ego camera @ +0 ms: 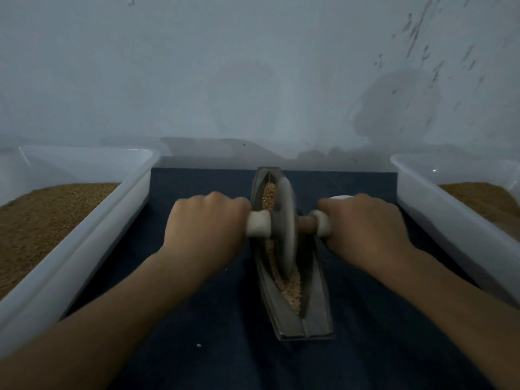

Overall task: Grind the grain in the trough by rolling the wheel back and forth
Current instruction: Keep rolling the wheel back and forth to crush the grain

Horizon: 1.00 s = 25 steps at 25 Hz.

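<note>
A long grey boat-shaped trough [315, 311] lies lengthwise on a dark blue cloth [197, 319]. Tan grain [289, 291] fills its groove, both beyond and in front of the wheel. A grey disc wheel [285, 226] stands upright in the groove near the trough's middle, blurred by motion. A wooden axle with white ends runs through it. My left hand [205, 223] grips the left handle [259, 223]. My right hand [363, 229] grips the right handle [320, 222].
A white plastic bin [92, 235] holding brown grain stands at the left of the cloth. A second white bin [439, 220] with brown grain stands at the right. A pale wall rises close behind the trough's far end.
</note>
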Available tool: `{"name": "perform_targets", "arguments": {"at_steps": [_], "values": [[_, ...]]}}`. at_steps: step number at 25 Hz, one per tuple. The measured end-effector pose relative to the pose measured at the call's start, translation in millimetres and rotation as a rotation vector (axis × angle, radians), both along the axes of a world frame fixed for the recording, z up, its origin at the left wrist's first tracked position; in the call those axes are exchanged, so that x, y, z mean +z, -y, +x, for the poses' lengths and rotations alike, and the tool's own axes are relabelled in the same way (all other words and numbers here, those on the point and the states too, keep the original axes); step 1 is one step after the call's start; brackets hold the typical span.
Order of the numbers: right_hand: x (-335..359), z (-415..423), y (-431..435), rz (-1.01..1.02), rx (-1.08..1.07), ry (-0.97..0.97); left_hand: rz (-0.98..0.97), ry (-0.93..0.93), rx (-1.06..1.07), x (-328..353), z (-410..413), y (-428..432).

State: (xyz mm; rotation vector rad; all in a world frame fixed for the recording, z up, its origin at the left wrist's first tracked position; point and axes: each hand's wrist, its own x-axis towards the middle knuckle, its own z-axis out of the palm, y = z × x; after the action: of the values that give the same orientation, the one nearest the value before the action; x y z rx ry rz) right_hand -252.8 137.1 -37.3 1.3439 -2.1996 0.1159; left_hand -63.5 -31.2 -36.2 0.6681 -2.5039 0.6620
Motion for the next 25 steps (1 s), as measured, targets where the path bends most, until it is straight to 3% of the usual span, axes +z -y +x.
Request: {"name": "perform_targets", "arguments": {"at_steps": [6,13,17,22,25], "values": [[11,-27,59,-0.008,-0.109,0.196,0.119,0.05,0.105,25,-55,31],[2,23,-25,-0.032,0.007,-0.076,0.007,-0.07,-0.09,4,23,-18],[6,8,5,0.008,-0.047,-0.086,0.084,-0.018,0.043,-6,-3,-3],[23,-19,60,0.059,-0.102,0.08,0.208,-0.07,0.113,7,-48,26],[15,-4,30,0.035,-0.019,-0.022,0.161,-0.096,0.045,-3,-21,13]]}}
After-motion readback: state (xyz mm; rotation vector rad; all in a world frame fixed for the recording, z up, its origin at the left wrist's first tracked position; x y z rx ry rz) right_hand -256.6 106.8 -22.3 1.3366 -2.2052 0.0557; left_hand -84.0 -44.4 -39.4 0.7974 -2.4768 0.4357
